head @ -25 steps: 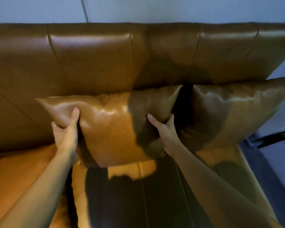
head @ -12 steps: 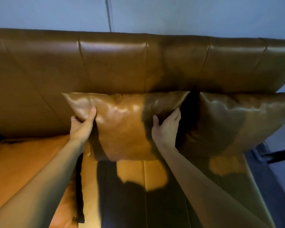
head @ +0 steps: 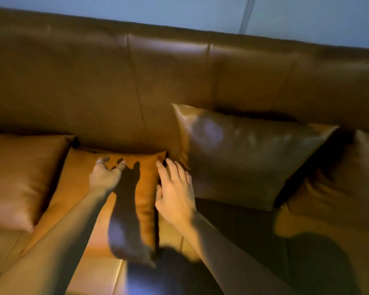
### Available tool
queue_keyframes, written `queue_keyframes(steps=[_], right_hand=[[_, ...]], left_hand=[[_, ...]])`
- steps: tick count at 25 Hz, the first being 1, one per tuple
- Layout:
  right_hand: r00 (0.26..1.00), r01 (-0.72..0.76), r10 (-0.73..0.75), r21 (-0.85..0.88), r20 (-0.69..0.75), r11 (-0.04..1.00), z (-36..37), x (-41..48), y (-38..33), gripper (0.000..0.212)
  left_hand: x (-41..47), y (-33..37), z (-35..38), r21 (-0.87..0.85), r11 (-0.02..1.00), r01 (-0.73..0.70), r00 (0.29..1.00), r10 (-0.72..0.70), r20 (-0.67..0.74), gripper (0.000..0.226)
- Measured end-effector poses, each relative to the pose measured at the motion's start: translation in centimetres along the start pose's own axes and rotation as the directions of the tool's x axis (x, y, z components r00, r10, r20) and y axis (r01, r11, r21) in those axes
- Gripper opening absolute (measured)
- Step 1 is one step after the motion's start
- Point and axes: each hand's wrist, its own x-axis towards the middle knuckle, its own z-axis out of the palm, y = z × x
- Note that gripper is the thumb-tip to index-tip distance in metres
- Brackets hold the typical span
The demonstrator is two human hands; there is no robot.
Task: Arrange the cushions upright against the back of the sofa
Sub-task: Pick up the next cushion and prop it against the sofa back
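Note:
A brown leather cushion (head: 243,154) stands upright against the sofa back (head: 94,81). Another upright cushion (head: 354,177) shows at the right edge. A tan cushion (head: 81,192) lies flat on the seat, left of the upright one. My left hand (head: 103,175) hovers over the flat cushion's far part, fingers spread, holding nothing. My right hand (head: 175,192) is open above that cushion's right edge, close to the upright cushion's lower left corner. A further cushion (head: 15,175) lies at the far left.
The sofa seat (head: 98,273) runs toward me below the cushions, partly in my shadow. A pale blue wall (head: 179,11) with a thin vertical strip (head: 246,15) rises behind the sofa back.
Both hands have let go of the upright cushion and moved left and down over the flat cushion. The view has swung left, bringing the flat cushions into sight.

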Motion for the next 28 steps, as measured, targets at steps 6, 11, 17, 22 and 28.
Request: queue_keyframes(steps=[6,11,17,22,28], right_hand=[[0.986,-0.092,0.091,-0.001,0.140,0.996,8.3,4.2,-6.4,0.063],[0.880,-0.389,0.364,0.022,0.305,0.921,13.1,6.4,-7.9,0.075],[0.577,-0.785,0.664,0.546,0.475,0.292,15.4,7.7,-5.1,0.121],[0.522,-0.732,0.699,0.677,0.488,0.074,15.1,8.8,-5.9,0.109],[0.671,-0.521,0.686,0.837,0.281,0.166,10.8,11.3,-7.7,0.106]], left_hand=[[7.4,-6.0,-5.7,0.163,0.987,-0.012,0.998,0.001,0.069,0.063],[12.6,-10.8,-7.6,0.274,0.961,0.019,0.990,-0.055,0.127,0.087],[15.9,-13.6,-9.5,0.156,0.975,0.155,0.955,-0.188,0.228,0.124],[15.8,-12.3,-10.6,-0.161,0.957,0.242,0.948,-0.198,0.251,0.076],[15.1,-6.5,-12.3,-0.335,0.930,0.150,0.986,-0.116,0.119,0.070]])
